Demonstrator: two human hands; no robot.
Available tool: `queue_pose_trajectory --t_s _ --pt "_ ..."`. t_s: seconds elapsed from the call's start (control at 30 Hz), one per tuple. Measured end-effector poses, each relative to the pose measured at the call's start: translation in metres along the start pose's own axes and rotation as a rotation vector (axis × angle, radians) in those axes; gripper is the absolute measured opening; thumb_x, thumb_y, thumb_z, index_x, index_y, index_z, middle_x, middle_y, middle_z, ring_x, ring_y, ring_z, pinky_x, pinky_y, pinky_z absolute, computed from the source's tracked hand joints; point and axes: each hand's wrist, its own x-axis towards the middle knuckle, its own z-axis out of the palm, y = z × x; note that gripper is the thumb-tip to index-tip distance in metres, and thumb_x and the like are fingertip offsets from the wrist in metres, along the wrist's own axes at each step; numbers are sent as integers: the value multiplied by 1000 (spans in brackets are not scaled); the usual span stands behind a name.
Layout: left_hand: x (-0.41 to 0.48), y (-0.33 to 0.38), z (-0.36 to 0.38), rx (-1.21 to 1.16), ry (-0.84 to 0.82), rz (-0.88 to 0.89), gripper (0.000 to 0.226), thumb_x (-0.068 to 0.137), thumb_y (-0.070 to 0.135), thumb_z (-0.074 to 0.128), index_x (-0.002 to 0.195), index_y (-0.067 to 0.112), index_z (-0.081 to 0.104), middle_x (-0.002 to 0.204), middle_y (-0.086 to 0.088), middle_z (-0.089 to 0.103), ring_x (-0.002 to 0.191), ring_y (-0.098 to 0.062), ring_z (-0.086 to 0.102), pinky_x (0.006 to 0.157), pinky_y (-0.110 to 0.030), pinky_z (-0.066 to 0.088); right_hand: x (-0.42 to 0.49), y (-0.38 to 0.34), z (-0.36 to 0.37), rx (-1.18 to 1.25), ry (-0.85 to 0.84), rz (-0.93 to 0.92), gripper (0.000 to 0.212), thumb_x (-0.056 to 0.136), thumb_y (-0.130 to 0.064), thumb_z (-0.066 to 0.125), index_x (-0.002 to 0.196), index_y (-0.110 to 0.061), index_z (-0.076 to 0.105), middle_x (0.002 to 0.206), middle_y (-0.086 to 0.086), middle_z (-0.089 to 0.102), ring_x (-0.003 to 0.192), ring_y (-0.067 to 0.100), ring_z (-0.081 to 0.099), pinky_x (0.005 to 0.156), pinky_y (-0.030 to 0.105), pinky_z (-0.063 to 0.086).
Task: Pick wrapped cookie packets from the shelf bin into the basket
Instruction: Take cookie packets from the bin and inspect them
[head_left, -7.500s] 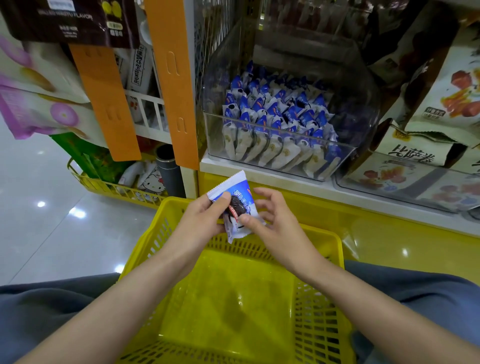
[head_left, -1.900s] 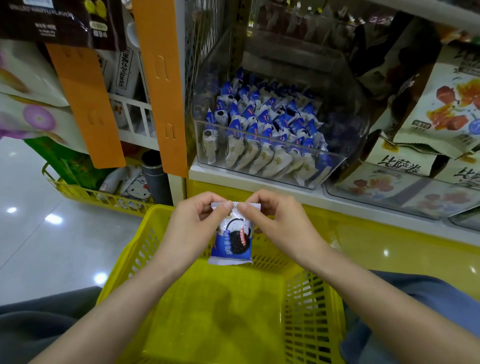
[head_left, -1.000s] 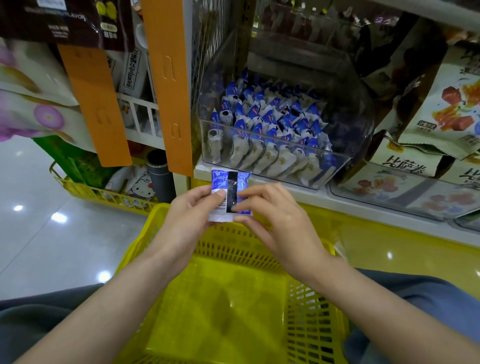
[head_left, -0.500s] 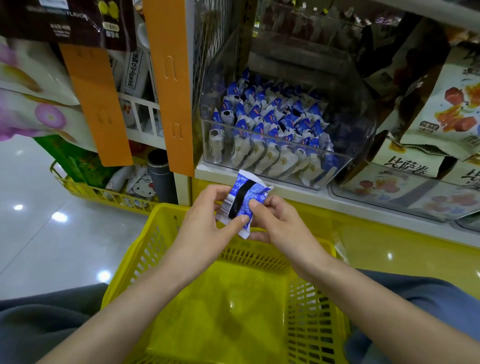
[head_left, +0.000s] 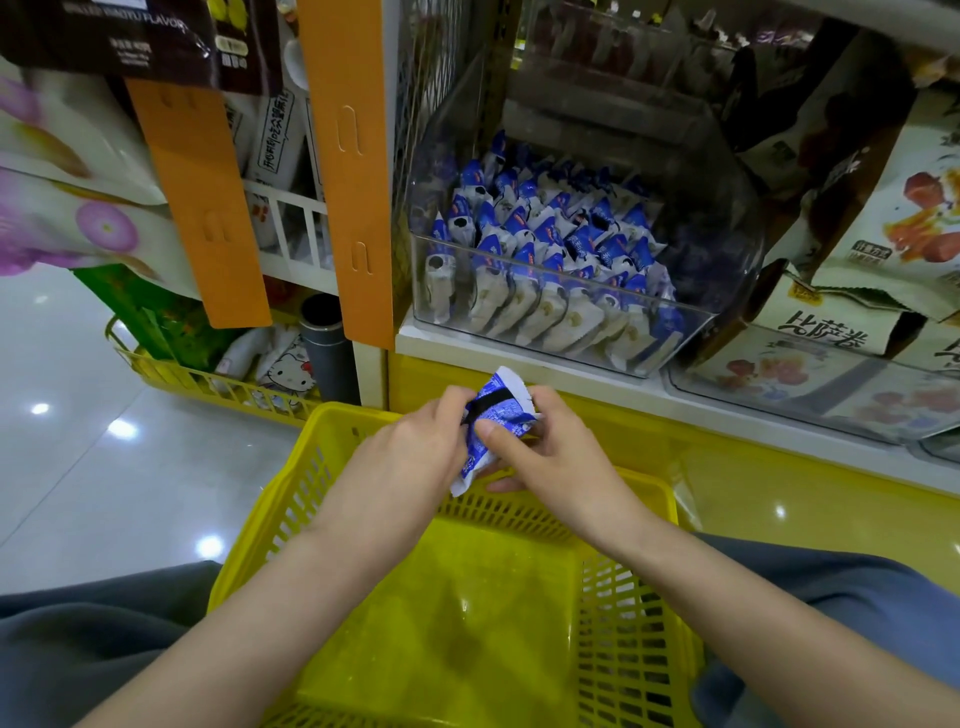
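A blue and white wrapped cookie packet (head_left: 496, 415) is held back side up between both hands, above the far rim of the yellow basket (head_left: 291, 493). My left hand (head_left: 410, 457) grips its left edge. My right hand (head_left: 550, 457) pinches its right side, thumb on top. The basket's floor shows no packets. On the shelf behind, a clear plastic bin (head_left: 727, 249) holds several rows of the same cookie packets (head_left: 545, 260).
An orange shelf post (head_left: 348, 171) stands left of the bin. Large snack bags (head_left: 893, 218) fill the shelf at right. A second yellow basket (head_left: 208, 384) with goods sits on the glossy floor at left. My grey-clad knees flank the basket.
The packet was turned from front side to back side over the last two seconds. Since half a second ago both hands shifted slightly and tilted it further.
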Motion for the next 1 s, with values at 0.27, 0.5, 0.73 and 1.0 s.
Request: queue_pose_trajectory --t_s 0.27,0.5,0.73,1.0 --pt "2 -1 -3 107 -37 -6 29 94 32 38 118 16 42 100 -4 63 84 -27 61 54 -30 33 2 4 -1 -19 -45 -45 18 87 -14 61 99 -18 48 89 3 66 69 18 69 62 33 58" --pt "2 1 -9 135 13 23 25 97 33 35 100 12 48 90 -3 59 78 -28 59 58 -38 42 3 3 -5 -178 -68 -150 28 83 -14 66 95 -35 51 92 7 68 77 26 69 68 41 59" --pt "3 1 -13 152 32 41 24 95 32 41 83 12 47 68 -7 55 61 -32 53 49 -33 30 1 5 -5 -263 -101 -169 21 81 -20 68 91 -34 56 86 3 67 73 26 67 62 40 58" --pt "10 -6 -4 -219 118 -117 35 97 22 40 62 22 39 52 3 44 52 -23 47 52 -39 38 3 3 -1 -295 -77 -200 30 81 -30 68 106 -35 50 96 -22 59 65 5 53 63 23 48"
